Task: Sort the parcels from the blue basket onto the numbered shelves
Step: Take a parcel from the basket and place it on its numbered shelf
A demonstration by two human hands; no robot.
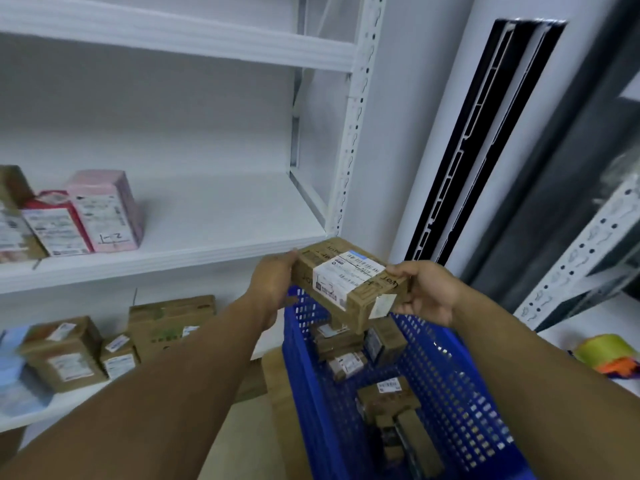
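Observation:
A brown cardboard parcel (349, 280) with a white shipping label is held level above the far end of the blue perforated basket (450, 382). My left hand (273, 282) grips its left end and my right hand (424, 291) grips its right end. Several smaller brown parcels (346, 362) lie in the bottom of the basket. To the left stands the white shelf unit, with its middle shelf (207, 216) just beyond the held parcel. A pink parcel marked "1-2" (107, 209) stands upright at the left of that shelf.
A red-and-white parcel (55, 226) and a brown one stand beside the pink parcel. Brown boxes (166, 323) sit on the lower shelf. A second white rack (588, 244) stands at the right, with a yellow-green tape roll (604, 349) on it. A tall dark-slotted unit (485, 140) stands between the racks.

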